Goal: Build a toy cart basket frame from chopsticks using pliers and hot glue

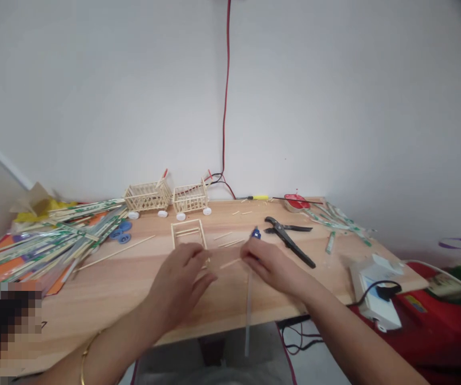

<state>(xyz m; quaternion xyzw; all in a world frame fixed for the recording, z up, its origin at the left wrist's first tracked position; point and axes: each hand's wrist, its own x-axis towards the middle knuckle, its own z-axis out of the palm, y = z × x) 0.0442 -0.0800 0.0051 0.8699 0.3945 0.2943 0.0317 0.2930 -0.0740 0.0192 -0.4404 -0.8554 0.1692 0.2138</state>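
My left hand [180, 280] is over the near side of a small rectangular frame of thin wooden sticks [188, 223], its thumb and fingers apart. The hand hides the frame's near part, so whether a fingertip touches it is unclear. My right hand [266, 262] is closed around a small glue gun with a blue tip [256, 233]; most of its body is hidden. A long translucent glue stick [248, 321] hangs from it toward the table's front edge. At the right fingertips, a short wooden stick [231, 263] points left. A few cut sticks [231, 243] lie between the hands.
Two small stick-built carts [148, 196] with white wheels stand by the wall. Wrapped chopsticks [90, 235] and blue wheels [123, 233] lie left. Black-handled pliers [290, 240], a red dish [297, 201] and torn wrappers [342, 219] are right; a white power strip [376, 291] sits beyond the edge.
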